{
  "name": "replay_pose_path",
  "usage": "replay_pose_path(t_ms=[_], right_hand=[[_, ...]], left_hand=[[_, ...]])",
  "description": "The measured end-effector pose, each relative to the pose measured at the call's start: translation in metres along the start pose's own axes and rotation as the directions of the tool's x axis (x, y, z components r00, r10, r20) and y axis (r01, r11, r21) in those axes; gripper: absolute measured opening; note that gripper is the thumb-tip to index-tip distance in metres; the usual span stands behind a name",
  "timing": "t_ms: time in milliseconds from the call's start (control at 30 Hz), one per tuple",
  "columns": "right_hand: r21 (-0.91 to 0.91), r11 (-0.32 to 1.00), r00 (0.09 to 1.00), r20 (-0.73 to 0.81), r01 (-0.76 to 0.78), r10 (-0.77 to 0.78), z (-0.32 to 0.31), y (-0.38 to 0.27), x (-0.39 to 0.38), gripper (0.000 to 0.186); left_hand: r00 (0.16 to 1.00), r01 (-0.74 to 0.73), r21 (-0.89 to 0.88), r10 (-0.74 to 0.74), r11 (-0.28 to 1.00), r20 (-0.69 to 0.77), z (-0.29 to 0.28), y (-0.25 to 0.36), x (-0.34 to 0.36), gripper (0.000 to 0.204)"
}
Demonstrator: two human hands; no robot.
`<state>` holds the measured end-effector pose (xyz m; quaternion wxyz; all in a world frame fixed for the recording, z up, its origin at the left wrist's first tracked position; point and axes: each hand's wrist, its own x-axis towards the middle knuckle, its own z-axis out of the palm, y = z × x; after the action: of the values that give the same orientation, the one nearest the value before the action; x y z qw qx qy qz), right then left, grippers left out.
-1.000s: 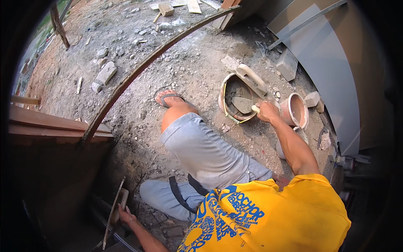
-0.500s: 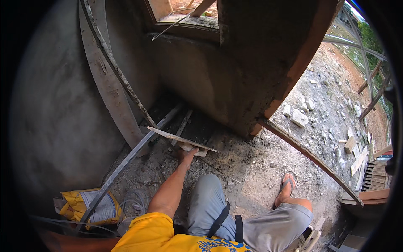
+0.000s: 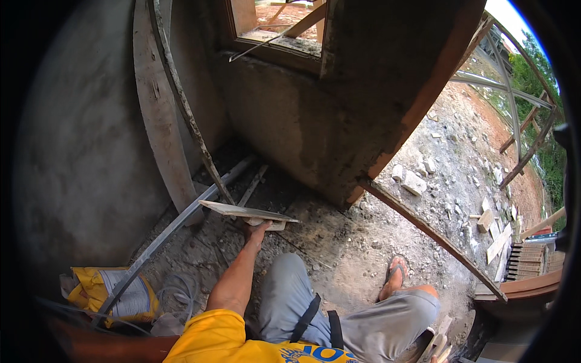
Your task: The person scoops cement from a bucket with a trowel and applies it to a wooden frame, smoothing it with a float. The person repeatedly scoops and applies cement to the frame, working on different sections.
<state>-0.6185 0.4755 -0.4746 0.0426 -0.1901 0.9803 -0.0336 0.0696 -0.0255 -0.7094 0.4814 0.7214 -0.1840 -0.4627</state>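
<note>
My left hand (image 3: 257, 233) reaches forward from a yellow sleeve, closed around the pale handle block under a flat, light board, a plasterer's hawk (image 3: 248, 211). The hawk is slightly tilted, and hardly any of its top face shows. It is beside the lower part of a long straight metal bar (image 3: 157, 242) that leans at the left. Only a small skin-coloured bit, perhaps my right hand, shows at the bottom edge by some pale wooden pieces (image 3: 442, 346); its fingers are hidden.
A dim plastered wall (image 3: 78, 151) rises at left, with a plank (image 3: 158, 115) against it. A window opening (image 3: 284, 27) is ahead. A yellow bag (image 3: 124, 293) lies at lower left. A timber (image 3: 433, 236) slants across the right, over rubble (image 3: 417, 181).
The view has shifted, so most surroundings appear farther left. My left hand still holds the hawk, which now looks flatter and is farther left in the picture.
</note>
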Motion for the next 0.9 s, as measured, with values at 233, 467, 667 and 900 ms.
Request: replay_pose_path(t_ms=[233,467,667,900], right_hand=[[0.750,0.387,0.786,-0.277,0.536,-0.552,-0.109,-0.278,0.029,0.027],[0.306,0.106,0.206,-0.317,0.946,-0.926,-0.143,-0.574,-0.061,0.037],[0.423,-0.059,0.169,-0.481,0.904,-0.860,-0.129,-0.699,-0.131,0.041],[0.267,0.000,0.119,-0.431,0.964,-0.894,-0.116,-0.733,-0.131,0.037]], left_hand=[[0.987,-0.129,-0.089,0.119,0.988,-0.112,-0.031,-0.023,-0.068,0.066],[0.944,-0.039,-0.247,-0.046,0.968,-0.327,-0.098,-0.041,-0.126,0.085],[0.985,0.001,-0.087,-0.016,0.996,-0.172,-0.117,-0.080,-0.146,0.073],[0.973,-0.112,0.411,0.184,0.905,-0.139,-0.098,-0.095,-0.136,0.063]])
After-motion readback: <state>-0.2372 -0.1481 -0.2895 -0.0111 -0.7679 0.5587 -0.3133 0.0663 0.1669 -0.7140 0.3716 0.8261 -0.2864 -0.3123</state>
